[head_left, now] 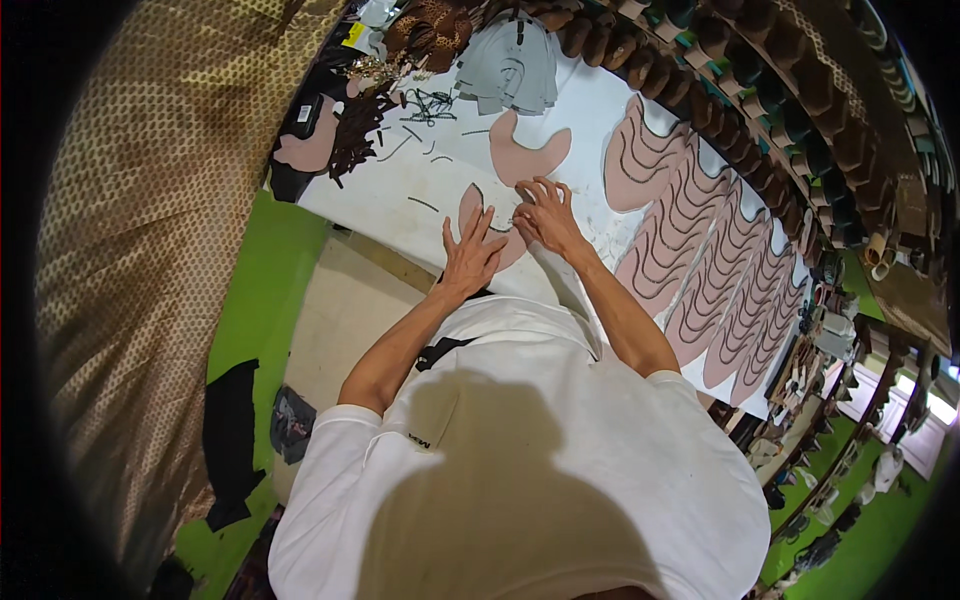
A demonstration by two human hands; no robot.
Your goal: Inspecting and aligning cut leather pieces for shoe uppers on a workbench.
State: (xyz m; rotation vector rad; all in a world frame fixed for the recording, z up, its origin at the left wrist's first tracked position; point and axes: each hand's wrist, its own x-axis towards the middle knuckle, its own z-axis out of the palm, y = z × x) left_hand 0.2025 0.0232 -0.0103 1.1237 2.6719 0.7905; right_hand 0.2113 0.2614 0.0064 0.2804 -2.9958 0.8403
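Left hand (468, 258) spread on pink piece (513, 250), right hand (545, 214) bent — at its edge (grip unclear)

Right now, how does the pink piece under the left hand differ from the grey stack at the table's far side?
The pink piece looks like a single layer, while the grey stack holds several layers. The left hand rests on the pink piece; no hand touches the grey stack. The pink piece lies nearer the person than the grey stack. Both have curved outlines and lie on the white table.
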